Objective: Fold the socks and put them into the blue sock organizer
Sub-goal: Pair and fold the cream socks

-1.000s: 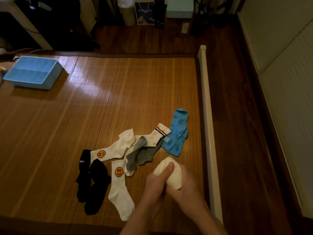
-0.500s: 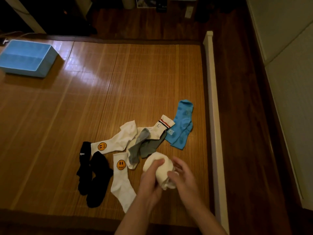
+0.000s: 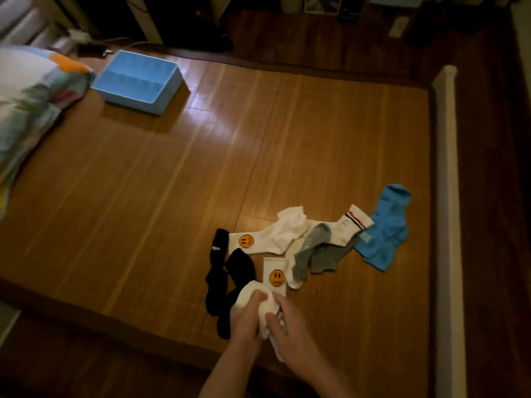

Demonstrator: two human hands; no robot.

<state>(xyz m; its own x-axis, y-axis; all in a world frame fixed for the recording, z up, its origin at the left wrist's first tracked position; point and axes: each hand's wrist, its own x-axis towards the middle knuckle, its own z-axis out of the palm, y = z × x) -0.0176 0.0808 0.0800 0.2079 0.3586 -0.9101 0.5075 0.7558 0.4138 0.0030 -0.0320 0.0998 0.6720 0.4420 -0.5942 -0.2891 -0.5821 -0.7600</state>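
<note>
As the head swings left, the blue sock organizer [image 3: 130, 103] slides well into view at the far-left of the bamboo mat [image 3: 172, 196]. A sec ago it sat right at the frame edge. The white sock bundle [image 3: 251, 295] has come across too: from beside the grey socks [image 3: 319, 254] it's now over the near smiley sock [image 3: 276, 272], just beside the black socks [image 3: 214, 280]. Grip check: the left hand [image 3: 244, 321] wraps the bundle from below-left, thumb dug into the top. The right hand [image 3: 290, 331] has its fingers curled on the loose cuff end, w/ a strip of white trailing under the palm. So both hands are holding the bundle, neither is free. 0.5 s back the right fingers were spread off the roll; now they're clamped on it. My read: the cuff is being turned over the roll, i.e. the last bit of the fold, not done yet since that tail hangs out. The organizer looks empty from here and lies well apart from the hands, so prob. pair no. 1, w/ the carry across the mat to come. Loose on the mat, none shifted: far smiley sock [image 3: 273, 237], striped-cuff white [image 3: 349, 228], greys, blacks, blue socks [image 3: 385, 237]. Early days, lots left.
</note>
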